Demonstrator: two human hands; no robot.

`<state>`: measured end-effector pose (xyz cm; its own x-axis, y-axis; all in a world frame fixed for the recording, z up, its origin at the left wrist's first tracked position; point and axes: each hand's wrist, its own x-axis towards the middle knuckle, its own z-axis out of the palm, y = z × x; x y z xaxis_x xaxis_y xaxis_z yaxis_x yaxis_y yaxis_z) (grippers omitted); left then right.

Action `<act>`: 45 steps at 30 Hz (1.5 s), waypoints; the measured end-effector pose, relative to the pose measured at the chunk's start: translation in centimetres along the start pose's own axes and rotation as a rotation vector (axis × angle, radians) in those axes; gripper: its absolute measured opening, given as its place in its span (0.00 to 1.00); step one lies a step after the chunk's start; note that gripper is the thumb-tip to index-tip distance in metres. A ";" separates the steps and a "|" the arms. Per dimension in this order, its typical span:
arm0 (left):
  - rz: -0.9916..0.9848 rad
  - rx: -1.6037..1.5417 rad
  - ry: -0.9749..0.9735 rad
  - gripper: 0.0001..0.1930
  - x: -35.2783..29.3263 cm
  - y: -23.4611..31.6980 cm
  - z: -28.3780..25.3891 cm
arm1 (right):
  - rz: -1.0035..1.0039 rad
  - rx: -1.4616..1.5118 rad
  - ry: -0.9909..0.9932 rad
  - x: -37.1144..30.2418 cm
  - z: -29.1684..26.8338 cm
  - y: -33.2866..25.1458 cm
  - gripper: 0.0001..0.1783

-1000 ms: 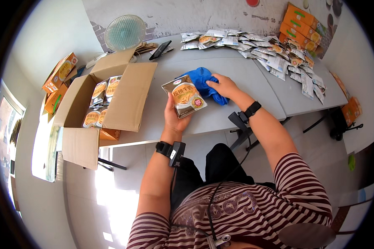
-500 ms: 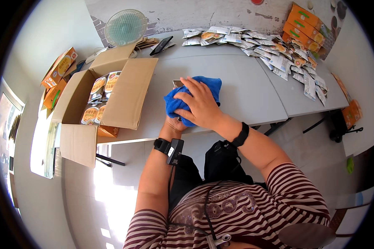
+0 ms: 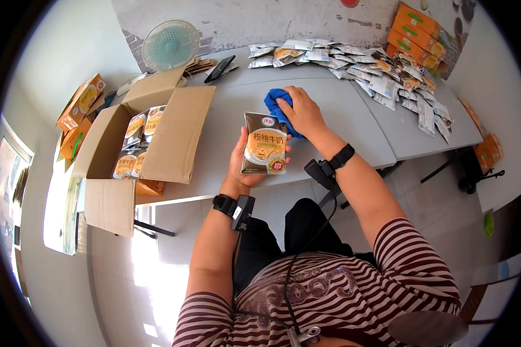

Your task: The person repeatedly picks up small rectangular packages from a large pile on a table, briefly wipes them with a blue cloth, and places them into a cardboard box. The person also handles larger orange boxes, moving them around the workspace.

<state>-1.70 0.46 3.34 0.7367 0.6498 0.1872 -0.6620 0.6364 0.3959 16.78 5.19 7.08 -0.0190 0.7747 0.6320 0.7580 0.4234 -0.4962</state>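
In my left hand (image 3: 241, 159) rests a brown pouch (image 3: 264, 144) with a round orange food picture, its printed face turned up. The thumb lies along one edge and fingertips show at the other. My right hand (image 3: 303, 113) grips a bunched blue cloth (image 3: 279, 104) just beyond the pouch's upper right corner. Part of the cloth hangs behind that corner; whether it touches the pouch I cannot tell. To the left stands an open cardboard box (image 3: 179, 136) with several similar pouches (image 3: 134, 133) inside.
A long heap of silver-backed pouches (image 3: 382, 84) covers the far right of the grey table (image 3: 226, 104). Orange cartons (image 3: 417, 34) are stacked behind it, with more cartons (image 3: 82, 101) at the left. A fan (image 3: 171, 46) and a dark phone-like device (image 3: 220, 68) stand at the back.
My right hand has lifted away to the upper right with the blue cloth bunched in it. The pouch that the cloth covered now shows in my left hand.
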 end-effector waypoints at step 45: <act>0.220 0.382 0.304 0.30 -1.6 -0.2 -7.2 | -0.270 0.122 -0.110 -9.0 1.4 -6.1 0.30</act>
<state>-3.75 2.25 -3.48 0.4755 0.8780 0.0558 -0.6569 0.3122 0.6863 11.46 -3.68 3.62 -0.2839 0.6701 0.6859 0.6322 0.6686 -0.3915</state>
